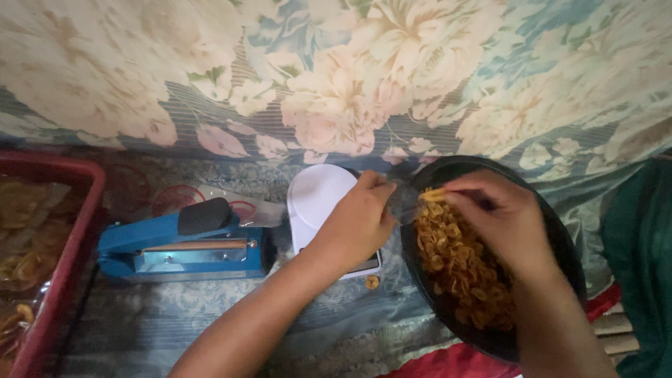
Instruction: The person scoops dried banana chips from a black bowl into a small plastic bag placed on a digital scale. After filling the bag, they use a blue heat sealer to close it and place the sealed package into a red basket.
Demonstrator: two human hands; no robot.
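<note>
My left hand [360, 222] holds a clear plastic bag [404, 201] by its mouth, just over the rim of a black bowl [560, 234] full of yellow-brown fried chips [458, 269]. My right hand [500, 213] is over the bowl and pinches a few chips [434, 194] at the bag's opening. A white kitchen scale [315, 199] sits under my left hand, partly hidden by it. One loose chip [372, 282] lies in front of the scale.
A blue bag sealer with a black handle [185, 245] stands left of the scale, with clear bags [241, 206] behind it. A red tray [66, 231] with packed chips fills the far left. Flowered cloth [315, 84] covers the surface and backdrop. Green cloth [640, 259] hangs at right.
</note>
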